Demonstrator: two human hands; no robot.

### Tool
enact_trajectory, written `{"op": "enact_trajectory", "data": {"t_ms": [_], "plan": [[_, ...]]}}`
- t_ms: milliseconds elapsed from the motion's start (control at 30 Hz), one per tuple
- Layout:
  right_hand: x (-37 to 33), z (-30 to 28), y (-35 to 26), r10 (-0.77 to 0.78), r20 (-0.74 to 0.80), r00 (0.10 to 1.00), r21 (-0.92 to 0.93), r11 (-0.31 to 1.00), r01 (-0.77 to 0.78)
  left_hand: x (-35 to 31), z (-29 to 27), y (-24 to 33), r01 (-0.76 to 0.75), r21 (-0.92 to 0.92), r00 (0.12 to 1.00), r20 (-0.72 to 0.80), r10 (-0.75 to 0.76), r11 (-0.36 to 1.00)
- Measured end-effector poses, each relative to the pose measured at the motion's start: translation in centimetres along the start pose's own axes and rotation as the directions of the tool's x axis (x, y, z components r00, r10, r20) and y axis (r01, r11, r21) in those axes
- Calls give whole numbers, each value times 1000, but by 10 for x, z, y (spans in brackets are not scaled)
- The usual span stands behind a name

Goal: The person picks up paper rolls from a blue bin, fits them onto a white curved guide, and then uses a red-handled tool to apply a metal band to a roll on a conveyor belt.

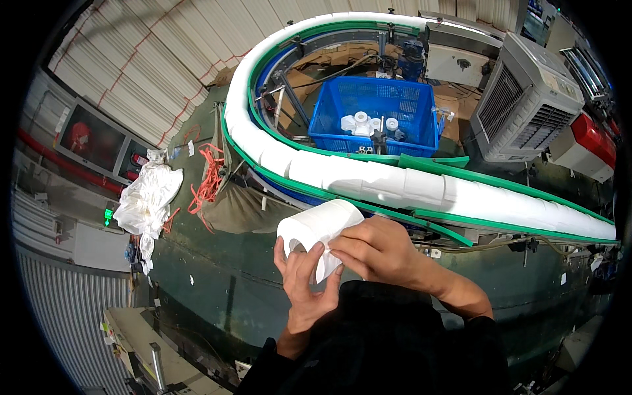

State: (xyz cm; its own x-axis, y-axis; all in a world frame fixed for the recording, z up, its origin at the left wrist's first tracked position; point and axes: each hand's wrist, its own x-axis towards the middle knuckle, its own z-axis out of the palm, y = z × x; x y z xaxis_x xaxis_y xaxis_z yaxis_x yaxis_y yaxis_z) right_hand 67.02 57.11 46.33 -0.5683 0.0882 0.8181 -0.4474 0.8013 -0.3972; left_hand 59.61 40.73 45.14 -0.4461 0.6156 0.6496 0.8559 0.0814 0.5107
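Roll [322, 219]: held in both hands, just this side of conveyor [431, 163]. Left hand [306, 280] part-curled round hollow left end; right hand [376, 251] fingertips pinched closed on loose flap [326, 264]. Likely light, soft, not slippery; core end dents, flap may tear. Best hold: broad, round body. Blue basket [368, 89]: few stubby rolls [361, 120] at bottom. Conveyor: packed white row [382, 183].

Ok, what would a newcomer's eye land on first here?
A curving, green-railed conveyor lined with white rolls sweeps across the upper half. In its bend sits a blue basket. Near the centre, the left hand and right hand hold a single white roll.
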Motion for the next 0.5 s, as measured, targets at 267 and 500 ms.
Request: {"op": "enact_trajectory", "data": {"t_ms": [267,500], "plan": [[-1,-4,1,-61,25,998,-58,996,63,2,1,2,-9,23,1000,20,9,1000],[-3,-7,-4,-90,22,996,-83,992,91,1,7,1,12,-50,998,-54,-14,999]]}}
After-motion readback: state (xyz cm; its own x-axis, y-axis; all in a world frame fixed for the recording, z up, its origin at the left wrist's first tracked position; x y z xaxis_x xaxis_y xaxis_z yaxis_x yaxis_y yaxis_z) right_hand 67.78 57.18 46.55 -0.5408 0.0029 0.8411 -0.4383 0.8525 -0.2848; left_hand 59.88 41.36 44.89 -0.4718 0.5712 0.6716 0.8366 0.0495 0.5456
